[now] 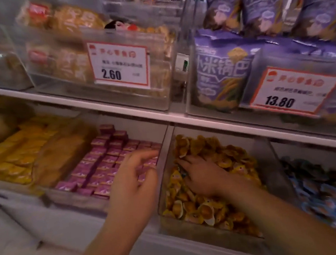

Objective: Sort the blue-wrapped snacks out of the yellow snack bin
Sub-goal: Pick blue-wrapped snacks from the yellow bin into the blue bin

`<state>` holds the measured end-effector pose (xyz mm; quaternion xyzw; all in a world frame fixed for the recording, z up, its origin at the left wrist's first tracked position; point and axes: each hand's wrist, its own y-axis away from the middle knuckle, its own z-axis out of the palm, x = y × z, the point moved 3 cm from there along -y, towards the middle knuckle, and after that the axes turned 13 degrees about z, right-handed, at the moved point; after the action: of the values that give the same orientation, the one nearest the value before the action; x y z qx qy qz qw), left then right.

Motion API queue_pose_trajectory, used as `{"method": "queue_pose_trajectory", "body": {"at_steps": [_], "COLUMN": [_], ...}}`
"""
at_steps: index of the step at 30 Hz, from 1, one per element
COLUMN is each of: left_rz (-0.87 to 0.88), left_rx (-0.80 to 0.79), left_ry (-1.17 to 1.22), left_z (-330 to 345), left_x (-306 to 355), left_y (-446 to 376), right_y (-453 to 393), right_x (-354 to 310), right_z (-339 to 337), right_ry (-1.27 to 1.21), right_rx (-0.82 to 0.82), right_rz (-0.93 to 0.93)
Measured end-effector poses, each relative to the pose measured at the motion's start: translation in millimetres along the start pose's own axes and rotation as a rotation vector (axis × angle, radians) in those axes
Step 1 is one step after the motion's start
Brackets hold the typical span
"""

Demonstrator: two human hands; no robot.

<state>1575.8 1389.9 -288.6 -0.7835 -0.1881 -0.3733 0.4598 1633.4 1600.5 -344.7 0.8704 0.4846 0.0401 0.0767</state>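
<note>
Right hand [203, 178] lies palm-down in the clear bin [164, 170] of yellow snacks [202, 210], fingers spread into the pile. Left hand [133, 180] hovers over the purple boxes [104, 167], fingers loosely curled, holding nothing. Blue-wrapped snacks [327, 194] fill the bin just right.

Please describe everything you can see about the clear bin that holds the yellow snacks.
The yellow snack bin is a clear plastic box with straight walls, on the lower shelf between a bin of pink packets and a bin of blue-wrapped snacks. It is heaped with small yellow-orange wrapped snacks. The right hand rests in the pile, fingers spread; a bluish wrapper may lie under them.
</note>
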Motion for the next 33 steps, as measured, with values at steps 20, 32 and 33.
{"method": "queue_pose_trajectory", "body": {"at_steps": [20, 32, 33], "left_rz": [-0.096, -0.130, -0.135], "left_rx": [-0.025, 0.034, 0.035], "left_ry": [0.100, 0.154, 0.148], "left_z": [14, 14, 12], "left_x": [-12, -20, -21], "left_y": [-14, -24, -24], "right_y": [-49, -46, -43], "right_x": [15, -16, -16], "right_z": [-25, -22, -21], "right_ry": [-0.054, 0.165, 0.150], "right_rx": [-0.149, -0.412, -0.400], "right_rz": [0.061, 0.038, 0.050]}}
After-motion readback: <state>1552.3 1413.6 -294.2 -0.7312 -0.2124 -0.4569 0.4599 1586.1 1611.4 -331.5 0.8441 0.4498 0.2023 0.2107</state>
